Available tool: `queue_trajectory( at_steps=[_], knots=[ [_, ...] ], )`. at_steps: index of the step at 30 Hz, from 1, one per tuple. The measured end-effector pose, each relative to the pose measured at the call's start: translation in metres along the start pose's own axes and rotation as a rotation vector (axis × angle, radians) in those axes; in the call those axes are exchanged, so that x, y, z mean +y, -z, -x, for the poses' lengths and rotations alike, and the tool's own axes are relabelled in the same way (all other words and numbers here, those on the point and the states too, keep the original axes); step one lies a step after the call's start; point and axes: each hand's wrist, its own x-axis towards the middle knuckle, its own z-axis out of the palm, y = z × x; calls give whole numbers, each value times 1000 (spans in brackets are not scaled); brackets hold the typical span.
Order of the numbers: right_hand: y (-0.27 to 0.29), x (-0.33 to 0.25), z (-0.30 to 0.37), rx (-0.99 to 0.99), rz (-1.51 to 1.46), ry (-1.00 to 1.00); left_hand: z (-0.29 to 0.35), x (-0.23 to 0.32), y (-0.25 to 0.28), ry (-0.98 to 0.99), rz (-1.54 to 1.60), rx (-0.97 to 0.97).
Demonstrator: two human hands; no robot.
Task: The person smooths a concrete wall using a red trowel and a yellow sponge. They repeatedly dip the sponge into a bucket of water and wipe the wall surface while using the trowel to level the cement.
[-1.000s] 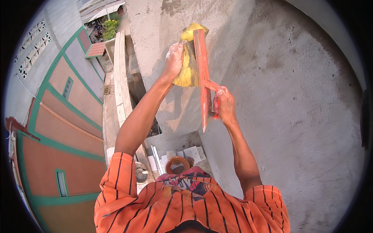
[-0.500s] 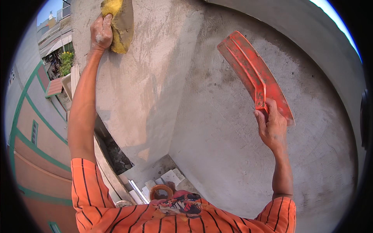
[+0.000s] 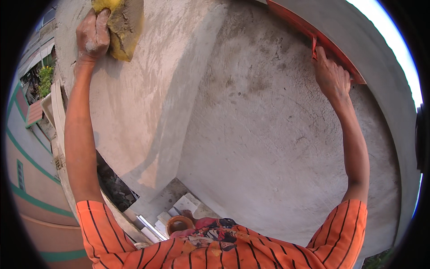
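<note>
Yellow, grey-smeared sponge (image 3: 122,40) juts rightward from the left hand (image 3: 93,35), clutched by its edge; a weak hold could drop it. Between both grips, plastered wall (image 3: 242,134) could gouge if the red plastering float (image 3: 323,38), just above the gripping right hand (image 3: 332,75), tilted.

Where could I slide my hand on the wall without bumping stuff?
The wall is bare between the left hand with its yellow sponge and the right hand with its red float, down toward the orange shirt. Crowded: low down, where a brown tub sits beside white slabs.
</note>
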Motion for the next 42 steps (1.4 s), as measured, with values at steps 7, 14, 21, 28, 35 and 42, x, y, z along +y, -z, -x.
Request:
queue_trajectory(
  at_steps=[7,14,21,28,35,42],
  knots=[
    [1,89,78,82,131,-72,0,-4,8,168,5,-78],
    [5,219,275,19,59,-264,21,-29,4,23,-202,-125],
    [-52,97,371,205,-1256,-611,33,67,-23,237,-186,-1],
    [-68,-51,217,-158,-2484,-211,53,362,-3,1202,1144,-578],
    [-99,-87,212,-808,-2389,-83,-3,287,22,1669,1173,-381],
    [-95,-63,232,-393,-1815,-39,17,79,18,294,-94,-220]
  ],
)
